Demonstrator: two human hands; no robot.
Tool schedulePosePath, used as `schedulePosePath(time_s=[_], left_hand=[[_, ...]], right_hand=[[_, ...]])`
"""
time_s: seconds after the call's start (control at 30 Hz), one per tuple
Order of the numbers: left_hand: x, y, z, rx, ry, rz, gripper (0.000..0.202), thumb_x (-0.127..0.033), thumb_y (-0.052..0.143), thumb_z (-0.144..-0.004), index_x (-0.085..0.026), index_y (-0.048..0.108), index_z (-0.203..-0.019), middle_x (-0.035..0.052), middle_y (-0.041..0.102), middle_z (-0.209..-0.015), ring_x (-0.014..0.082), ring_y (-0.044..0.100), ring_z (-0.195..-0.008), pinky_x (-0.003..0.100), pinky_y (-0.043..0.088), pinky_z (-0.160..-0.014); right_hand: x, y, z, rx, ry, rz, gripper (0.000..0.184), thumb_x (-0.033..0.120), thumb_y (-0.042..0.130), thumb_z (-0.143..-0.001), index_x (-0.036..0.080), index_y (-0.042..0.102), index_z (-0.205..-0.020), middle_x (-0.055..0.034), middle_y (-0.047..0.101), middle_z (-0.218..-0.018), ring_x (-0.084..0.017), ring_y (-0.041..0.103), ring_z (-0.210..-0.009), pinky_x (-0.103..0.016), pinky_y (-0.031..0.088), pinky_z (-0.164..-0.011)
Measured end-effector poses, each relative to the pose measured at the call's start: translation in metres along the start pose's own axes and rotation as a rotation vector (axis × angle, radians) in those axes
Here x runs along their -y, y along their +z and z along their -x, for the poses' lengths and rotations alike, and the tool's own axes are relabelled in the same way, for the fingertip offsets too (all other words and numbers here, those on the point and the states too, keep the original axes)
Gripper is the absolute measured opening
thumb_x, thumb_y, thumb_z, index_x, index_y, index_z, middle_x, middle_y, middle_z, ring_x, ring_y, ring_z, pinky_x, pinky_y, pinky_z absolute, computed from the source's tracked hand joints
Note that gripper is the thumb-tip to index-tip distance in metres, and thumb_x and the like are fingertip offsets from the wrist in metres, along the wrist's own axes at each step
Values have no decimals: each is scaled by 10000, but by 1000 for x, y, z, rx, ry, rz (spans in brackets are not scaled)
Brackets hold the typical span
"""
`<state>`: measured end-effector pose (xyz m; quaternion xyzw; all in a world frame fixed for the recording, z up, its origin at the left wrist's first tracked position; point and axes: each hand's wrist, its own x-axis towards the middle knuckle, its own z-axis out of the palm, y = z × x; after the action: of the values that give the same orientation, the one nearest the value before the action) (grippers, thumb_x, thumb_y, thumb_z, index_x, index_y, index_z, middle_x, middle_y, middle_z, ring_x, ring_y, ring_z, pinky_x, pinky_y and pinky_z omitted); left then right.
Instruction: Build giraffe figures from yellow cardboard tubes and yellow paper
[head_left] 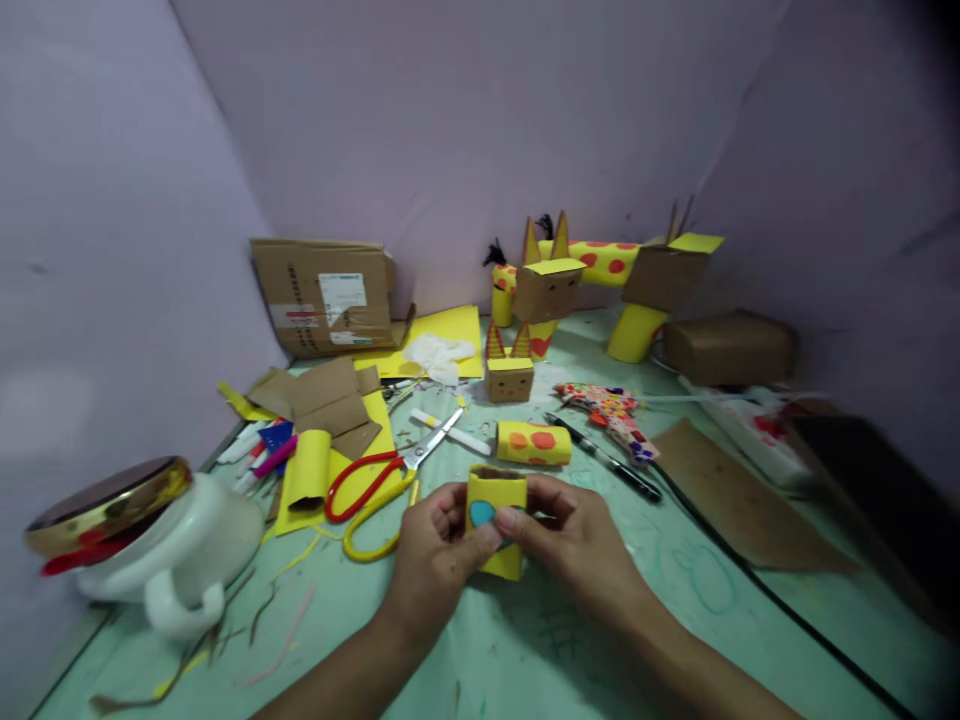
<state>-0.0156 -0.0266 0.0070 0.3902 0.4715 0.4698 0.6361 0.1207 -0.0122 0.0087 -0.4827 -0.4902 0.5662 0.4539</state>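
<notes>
Between my two hands a short yellow paper tube [496, 488] with a brown inside stands upright, a blue spot on its front. My left hand [439, 555] grips its left side, thumb across the front. From the right my right hand [574, 535] holds it too, its thumb pressed near the blue spot. Just beyond lies a yellow tube with orange spots [534, 443] on its side. Behind that sits a small cardboard cat head [510, 382] with pointed ears. Scissors [405, 460] with red and yellow handles lie spread to the left.
A white cup [187, 540] with a lid and red spoon stands at the left. A glue gun [611, 410], its black cord [750, 575], a pen [607, 460] and a cardboard sheet [739, 500] lie right. Larger cardboard-headed figures [551, 295] and a cardboard box [322, 300] stand behind.
</notes>
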Motion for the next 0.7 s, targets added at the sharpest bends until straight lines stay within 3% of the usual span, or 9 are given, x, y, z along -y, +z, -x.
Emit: schedulePosePath(time_s=[0.2, 0.4, 0.6, 0.7], left_hand=[[-4, 2, 2, -26, 43, -78, 280, -352, 758, -579, -134, 628, -696, -2, 607, -617, 119, 530, -573, 224, 413, -544], [1, -4, -2, -13, 18, -84, 302, -371, 760, -584, -134, 591, -666, -15, 569, -594, 95, 489, -545, 207, 387, -514], [6, -10, -6, 145, -10, -63, 361, -378, 723, -670, -143, 657, -937, 50, 680, -840, 173, 611, -748, 254, 481, -661], [6, -9, -6, 138, -24, -73, 350, -390, 716, -681, -135, 662, -916, 42, 664, -772, 163, 599, -699, 243, 472, -607]], right_hand=[[1, -2, -1, -5, 22, 25, 247, 352, 736, -572, 159, 718, -724, -88, 708, -729, -266, 618, -708, -398, 478, -666], [-6, -2, -2, 41, 33, -40, 282, 374, 736, -614, 141, 711, -771, -93, 700, -759, -247, 616, -714, -398, 482, -683], [-6, -6, -6, 49, 94, -184, 263, 347, 761, -585, 136, 669, -711, -31, 643, -670, -174, 573, -632, -337, 465, -655], [-4, -6, -7, 55, 96, -186, 247, 330, 764, -576, 135, 661, -686, -14, 620, -635, -157, 555, -617, -298, 437, -614]])
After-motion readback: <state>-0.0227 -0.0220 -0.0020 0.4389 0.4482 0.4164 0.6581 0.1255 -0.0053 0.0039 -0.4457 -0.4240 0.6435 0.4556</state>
